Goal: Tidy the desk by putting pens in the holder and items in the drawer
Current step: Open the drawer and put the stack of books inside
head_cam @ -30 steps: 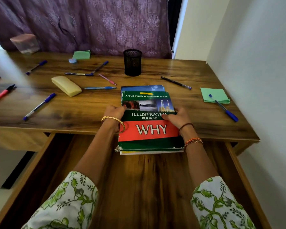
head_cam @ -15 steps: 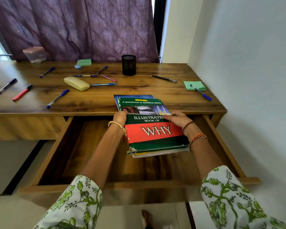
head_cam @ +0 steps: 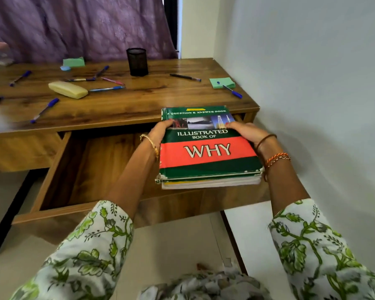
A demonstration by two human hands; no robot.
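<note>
Holding a stack of books (head_cam: 208,148) from either side, the left hand (head_cam: 160,132) and the right hand (head_cam: 246,132) curl their fingers over the far part of the top cover, thumbs hidden beneath, so the weight sits balanced between the two wrists above the right end of the open drawer (head_cam: 91,169). That two-sided grasp suits a heavy, flat load; it looks meant to lower the pile level into the drawer instead of tipping it. The top book is a glossy hardcover in green and red with worn, chipped corners, and paler, softer page edges show under it. The drawer is bare wood with a warm streaked grain, deep and box-shaped, pulled well out from the desk (head_cam: 139,100). On the desk, a black mesh pen holder (head_cam: 137,61) stands upright near the back, placed centrally where scattered pens can be gathered; none seems to be in it yet. Slim plastic pens lie around, among them a blue pen (head_cam: 44,110) at the left and another pen (head_cam: 230,90) resting across green sticky notes (head_cam: 222,80). A smooth, rounded cream case (head_cam: 68,89) lies near the middle.
</note>
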